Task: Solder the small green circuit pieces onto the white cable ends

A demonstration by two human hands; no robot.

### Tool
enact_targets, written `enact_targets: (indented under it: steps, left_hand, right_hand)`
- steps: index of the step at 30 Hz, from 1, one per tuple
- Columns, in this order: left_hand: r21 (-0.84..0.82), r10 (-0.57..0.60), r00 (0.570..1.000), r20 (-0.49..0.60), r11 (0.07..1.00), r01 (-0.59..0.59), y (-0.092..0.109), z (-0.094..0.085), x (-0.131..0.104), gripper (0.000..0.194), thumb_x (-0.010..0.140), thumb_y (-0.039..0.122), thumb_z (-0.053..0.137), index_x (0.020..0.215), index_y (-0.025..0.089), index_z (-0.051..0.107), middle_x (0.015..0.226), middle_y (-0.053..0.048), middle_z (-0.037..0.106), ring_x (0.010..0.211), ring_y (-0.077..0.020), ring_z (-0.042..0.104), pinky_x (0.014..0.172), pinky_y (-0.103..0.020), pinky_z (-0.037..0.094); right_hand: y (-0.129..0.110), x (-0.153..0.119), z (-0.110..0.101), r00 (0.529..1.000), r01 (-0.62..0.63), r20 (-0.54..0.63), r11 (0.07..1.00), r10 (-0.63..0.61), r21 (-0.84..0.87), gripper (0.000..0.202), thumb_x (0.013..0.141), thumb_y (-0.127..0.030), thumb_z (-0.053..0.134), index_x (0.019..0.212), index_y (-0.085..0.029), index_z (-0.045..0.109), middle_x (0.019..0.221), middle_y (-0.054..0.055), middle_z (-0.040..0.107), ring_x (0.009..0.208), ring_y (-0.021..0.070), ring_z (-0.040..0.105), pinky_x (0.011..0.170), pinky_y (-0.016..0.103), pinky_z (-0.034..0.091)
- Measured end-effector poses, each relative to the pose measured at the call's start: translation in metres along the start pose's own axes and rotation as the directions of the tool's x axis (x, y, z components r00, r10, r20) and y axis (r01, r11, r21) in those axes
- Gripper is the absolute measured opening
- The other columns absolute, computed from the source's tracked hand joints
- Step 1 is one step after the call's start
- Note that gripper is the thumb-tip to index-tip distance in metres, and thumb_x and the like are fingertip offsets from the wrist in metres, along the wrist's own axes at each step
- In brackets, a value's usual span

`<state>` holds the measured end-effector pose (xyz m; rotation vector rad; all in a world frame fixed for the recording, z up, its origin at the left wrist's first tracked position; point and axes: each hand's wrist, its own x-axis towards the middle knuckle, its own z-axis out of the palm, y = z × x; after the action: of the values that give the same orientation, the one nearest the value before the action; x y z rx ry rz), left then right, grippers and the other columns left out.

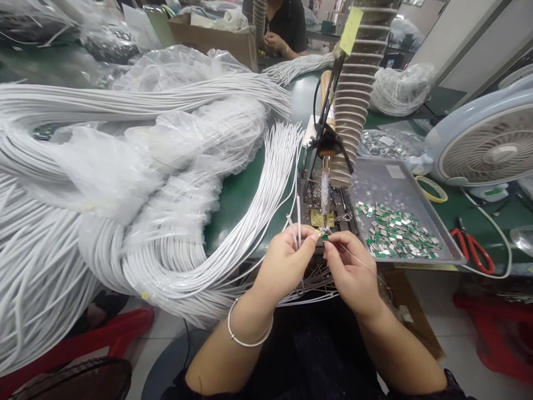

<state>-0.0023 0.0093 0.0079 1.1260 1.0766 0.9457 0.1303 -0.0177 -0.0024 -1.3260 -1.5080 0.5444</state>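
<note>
My left hand (287, 261) is closed, with white cables (298, 214) gripped in it; two cut ends stick up beside the thumb. Pinched at the fingertips of my right hand (352, 272) is a small green circuit board (325, 237), which meets the left fingertips. A thin solder wire (353, 257) runs out across the right fingers. Just above both hands, a soldering iron (325, 189) points down from a black stand (328, 141), its tip close to the board. Behind the fingertips lies a yellow sponge (320, 217). My fingers hide the exact contact between cable and board.
Thick bundles of white cable (166, 261) cover the left. On the right, a grey tray (400, 175) holds many small green-and-metal boards (400, 230). Beyond it are red-handled scissors (472, 247), a tape roll (432, 189) and a fan (495, 144). A ribbed hose (353, 94) hangs nearby; another person (287, 28) sits opposite.
</note>
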Motion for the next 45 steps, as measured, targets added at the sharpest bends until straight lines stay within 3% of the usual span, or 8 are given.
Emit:
enact_targets:
  steps: [18,32,37,41,45]
  left_hand:
    - [-0.030,0.045,0.997,-0.067,0.998,-0.047,0.012,0.004,0.002,0.017,0.079,0.033,0.060,0.078,0.015,0.060,0.057,0.003,0.050,0.052,-0.0080,0.043,0.047,-0.020,0.036]
    - [-0.125,-0.025,1.000,-0.012,0.992,0.023,0.006,0.002,0.002,0.015,0.081,0.031,0.057,0.078,0.016,0.055,0.055,0.007,0.040,0.046,-0.0054,0.031,0.045,-0.020,0.027]
    - [-0.133,-0.062,0.998,0.011,0.989,0.063,0.009,0.001,0.000,0.012,0.080,0.028,0.057,0.078,0.017,0.055,0.053,0.007,0.039,0.044,-0.0049,0.028,0.043,-0.020,0.022]
    - [-0.066,-0.034,0.999,0.017,0.997,0.035,0.011,-0.002,-0.002,0.011,0.079,0.027,0.058,0.076,0.017,0.057,0.059,0.004,0.047,0.048,-0.0064,0.035,0.045,-0.021,0.028]
    - [0.022,0.011,0.999,0.041,1.000,-0.012,0.011,-0.003,-0.002,0.011,0.078,0.028,0.058,0.074,0.018,0.059,0.065,0.000,0.057,0.057,-0.0100,0.047,0.051,-0.023,0.036]
  right_hand:
    - [-0.004,0.009,-0.004,1.000,-0.022,-0.012,1.000,0.022,0.014,0.007,0.085,-0.022,0.052,0.089,-0.020,0.057,0.074,0.000,0.057,0.055,0.0086,0.053,0.050,0.023,0.047]
    - [-0.002,0.005,-0.004,0.999,0.025,0.035,1.000,-0.024,-0.015,0.007,0.086,-0.019,0.051,0.090,-0.020,0.057,0.078,0.001,0.057,0.062,0.0104,0.055,0.054,0.024,0.048]
    - [-0.002,0.006,-0.005,0.981,0.192,0.007,0.974,-0.192,-0.123,0.013,0.084,-0.012,0.050,0.091,-0.021,0.056,0.081,0.003,0.058,0.073,0.0142,0.057,0.063,0.028,0.050]
    - [0.001,0.010,-0.007,0.914,0.381,-0.036,0.886,-0.404,-0.266,0.018,0.082,-0.008,0.050,0.092,-0.022,0.058,0.080,0.004,0.058,0.073,0.0157,0.057,0.064,0.033,0.051]
    - [0.004,0.012,-0.007,0.896,0.410,-0.048,0.864,-0.442,-0.293,0.020,0.083,-0.008,0.050,0.094,-0.023,0.058,0.079,0.004,0.060,0.072,0.0160,0.059,0.063,0.034,0.052]
